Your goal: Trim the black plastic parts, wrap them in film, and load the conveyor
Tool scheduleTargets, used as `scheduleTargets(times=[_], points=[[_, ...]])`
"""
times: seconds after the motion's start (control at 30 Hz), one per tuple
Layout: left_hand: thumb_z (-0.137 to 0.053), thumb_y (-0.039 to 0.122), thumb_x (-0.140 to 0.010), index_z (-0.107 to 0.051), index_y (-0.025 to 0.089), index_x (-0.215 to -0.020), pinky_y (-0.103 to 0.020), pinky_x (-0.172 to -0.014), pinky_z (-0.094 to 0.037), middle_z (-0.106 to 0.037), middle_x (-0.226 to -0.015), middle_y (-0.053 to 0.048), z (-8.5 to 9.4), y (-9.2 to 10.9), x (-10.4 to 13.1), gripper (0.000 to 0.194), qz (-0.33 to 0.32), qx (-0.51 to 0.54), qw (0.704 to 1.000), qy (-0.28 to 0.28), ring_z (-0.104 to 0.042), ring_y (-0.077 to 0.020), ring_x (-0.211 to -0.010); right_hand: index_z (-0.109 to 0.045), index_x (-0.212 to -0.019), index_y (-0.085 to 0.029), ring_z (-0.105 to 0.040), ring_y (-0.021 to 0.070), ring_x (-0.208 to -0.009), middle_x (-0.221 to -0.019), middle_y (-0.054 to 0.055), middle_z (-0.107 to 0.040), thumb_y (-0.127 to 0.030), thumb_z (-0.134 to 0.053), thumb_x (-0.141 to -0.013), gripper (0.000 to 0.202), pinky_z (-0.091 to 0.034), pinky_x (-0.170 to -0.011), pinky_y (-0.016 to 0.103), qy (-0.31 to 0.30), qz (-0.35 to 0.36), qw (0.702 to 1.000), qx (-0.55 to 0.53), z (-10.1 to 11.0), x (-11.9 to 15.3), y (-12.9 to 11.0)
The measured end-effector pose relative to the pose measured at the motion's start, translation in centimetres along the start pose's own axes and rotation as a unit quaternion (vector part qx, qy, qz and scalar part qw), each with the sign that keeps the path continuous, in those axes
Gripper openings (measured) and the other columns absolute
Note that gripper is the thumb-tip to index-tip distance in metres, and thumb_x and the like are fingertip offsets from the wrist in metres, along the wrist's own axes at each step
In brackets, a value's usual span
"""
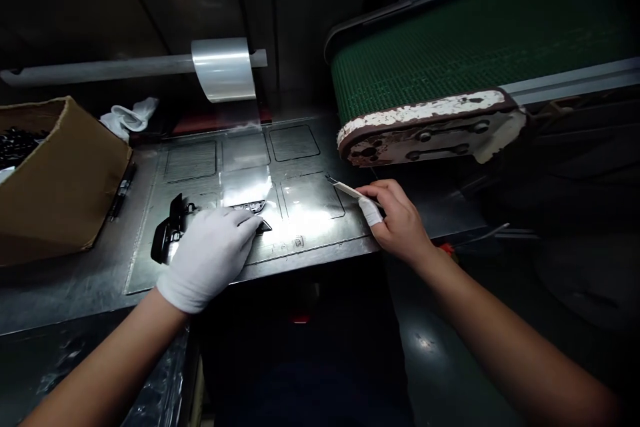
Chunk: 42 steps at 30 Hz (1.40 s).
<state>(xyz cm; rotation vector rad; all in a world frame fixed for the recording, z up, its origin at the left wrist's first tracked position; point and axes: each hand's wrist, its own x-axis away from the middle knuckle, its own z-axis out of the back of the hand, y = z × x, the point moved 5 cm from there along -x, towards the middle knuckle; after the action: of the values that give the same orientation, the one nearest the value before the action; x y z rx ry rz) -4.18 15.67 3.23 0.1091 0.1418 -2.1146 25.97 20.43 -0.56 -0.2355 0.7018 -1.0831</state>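
My left hand (213,250), in a white glove, is closed over a dark plastic part (264,227) on the metal plate. Most of that part is hidden under the fingers. A strip of clear film (245,183) comes down from the roll and ends at the part's far side. My right hand (397,220), bare except for a white cover on the thumb, grips a slim pale craft knife (347,189). The knife's thin tip points left, just above the plate. Left of my gloved hand lies a glossy black plastic piece (167,230).
A film roll (223,70) sits on a horizontal bar (105,71) at the back. The metal plate (305,203) bears rectangular outlines. On the left stands a cardboard box (70,180) of black parts, with pens (121,192) beside it. A green conveyor belt (450,60) overhangs the right.
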Motion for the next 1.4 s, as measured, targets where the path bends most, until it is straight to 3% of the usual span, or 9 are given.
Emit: scheduleTargets(times=[0.17,0.4,0.53,0.73,0.87,1.0,1.1,1.2,1.4], points=[[-0.044,0.011,-0.099,-0.070,0.016,-0.104,-0.041,-0.065,-0.046,-0.072,-0.091,-0.008,0.2,0.1,-0.9,0.027,-0.034,-0.052,0.997,-0.035,-0.066,-0.0293,-0.077,-0.065,-0.123,-0.022,-0.064,0.0286,-0.108,-0.118,0.012,-0.061,-0.024,-0.054,-0.099,0.026,-0.055,-0.092,0.045,0.022,0.001,1.000,0.000,0.1,-0.1,-0.2],[-0.037,0.008,-0.100,-0.067,0.013,-0.112,-0.041,-0.065,-0.045,-0.070,-0.089,-0.009,-0.4,0.3,0.3,0.033,-0.027,-0.046,0.999,-0.002,-0.065,-0.0292,-0.078,-0.062,-0.122,-0.022,-0.068,0.0243,-0.094,-0.108,0.008,-0.070,-0.028,-0.054,-0.102,0.022,-0.055,-0.083,0.039,0.022,-0.012,0.999,-0.028,0.4,0.8,-0.5],[-0.038,0.008,-0.101,-0.066,0.012,-0.114,-0.039,-0.061,-0.043,-0.068,-0.084,-0.007,-0.9,1.2,2.1,0.031,-0.017,-0.001,1.000,0.012,-0.061,-0.0254,-0.073,-0.064,-0.128,-0.023,-0.069,0.0227,-0.096,-0.107,0.006,-0.073,-0.030,-0.050,-0.106,0.027,-0.055,-0.086,0.038,-0.029,-0.002,0.998,-0.051,0.0,1.1,-1.7],[-0.049,0.010,-0.100,-0.064,0.017,-0.110,-0.039,-0.075,-0.050,-0.070,-0.097,-0.008,-1.2,1.5,4.3,0.020,0.005,0.155,0.986,0.062,-0.064,-0.0234,-0.087,-0.065,-0.133,-0.019,-0.067,0.0227,-0.104,-0.116,0.010,-0.071,-0.022,-0.054,-0.104,0.031,-0.054,-0.089,0.038,-0.117,0.106,0.985,-0.075,-0.9,-0.6,-6.1],[-0.057,0.008,-0.096,-0.064,0.018,-0.112,-0.039,-0.080,-0.054,-0.070,-0.102,-0.008,-0.3,-0.4,5.6,0.021,0.039,0.215,0.968,0.126,-0.065,-0.0230,-0.094,-0.065,-0.130,-0.017,-0.068,0.0217,-0.106,-0.120,0.010,-0.070,-0.012,-0.055,-0.097,0.035,-0.054,-0.089,0.033,-0.192,0.149,0.969,-0.054,-2.2,-2.8,-9.0],[-0.064,0.015,-0.095,-0.068,0.016,-0.116,-0.052,-0.110,-0.049,-0.068,-0.129,-0.014,0.7,-3.3,6.3,0.021,0.124,0.141,0.964,0.188,-0.057,-0.0334,-0.130,-0.065,-0.131,-0.017,-0.069,0.0235,-0.107,-0.120,0.007,-0.071,0.002,-0.053,-0.077,0.059,-0.051,-0.082,0.031,-0.272,0.188,0.943,0.028,-4.4,-5.0,-12.1],[-0.063,0.021,-0.097,-0.070,0.016,-0.116,-0.057,-0.119,-0.041,-0.066,-0.136,-0.014,0.6,-4.6,6.1,0.021,0.153,0.109,0.970,0.155,-0.047,-0.0380,-0.142,-0.066,-0.131,-0.019,-0.069,0.0239,-0.101,-0.116,0.005,-0.072,0.000,-0.054,-0.075,0.060,-0.045,-0.071,0.031,-0.311,0.221,0.921,0.082,-6.1,-6.1,-14.5],[-0.061,0.024,-0.097,-0.071,0.016,-0.118,-0.059,-0.120,-0.040,-0.065,-0.136,-0.012,0.2,-4.6,5.4,0.024,0.141,0.123,0.977,0.101,-0.045,-0.0390,-0.142,-0.067,-0.130,-0.020,-0.069,0.0232,-0.095,-0.115,0.004,-0.073,-0.001,-0.053,-0.078,0.057,-0.037,-0.064,0.032,-0.325,0.250,0.904,0.117,-7.6,-6.5,-16.1],[-0.058,0.024,-0.097,-0.072,0.017,-0.106,-0.057,-0.112,-0.044,-0.066,-0.125,-0.011,-0.3,-4.0,4.4,0.018,0.114,0.117,0.985,0.060,-0.051,-0.0363,-0.127,-0.068,-0.129,-0.020,-0.069,0.0219,-0.093,-0.114,0.003,-0.074,-0.001,-0.053,-0.079,0.056,-0.032,-0.062,0.031,-0.338,0.250,0.898,0.127,-8.6,-6.9,-16.5]])
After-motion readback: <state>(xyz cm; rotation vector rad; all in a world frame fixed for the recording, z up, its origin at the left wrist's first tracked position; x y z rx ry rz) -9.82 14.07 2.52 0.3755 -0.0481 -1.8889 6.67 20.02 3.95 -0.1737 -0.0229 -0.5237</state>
